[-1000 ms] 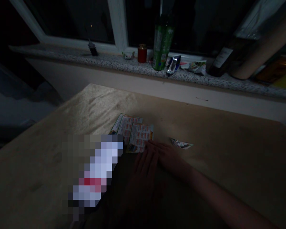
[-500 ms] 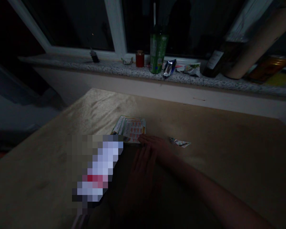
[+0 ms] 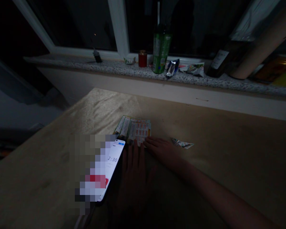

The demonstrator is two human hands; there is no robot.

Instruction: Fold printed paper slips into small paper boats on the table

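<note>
A small fan of printed packets [image 3: 133, 128] lay on the bench [image 3: 228, 149], approx. in the middle, in front of both hands. Each packet's long axis ran away from the person, leaning a bit to the right, and the fan spread left to right.

The right hand [image 3: 162, 150] was flat and open, with its fingertips on the near right corner of the packets, gripping nothing. The left hand [image 3: 133, 167] was also flat, palm down, fingers pointing at the packets. It was too dark to tell if they touched.

The bench was bare to the right and toward the far edge, except for a torn scrap [image 3: 182, 143] near the right hand.

A lit phone [image 3: 113, 165] just left of the left hand read "2:30". The print on the packets was too small to read, and so was the label on the green bottle [image 3: 161, 51] on the windowsill [image 3: 228, 83].
</note>
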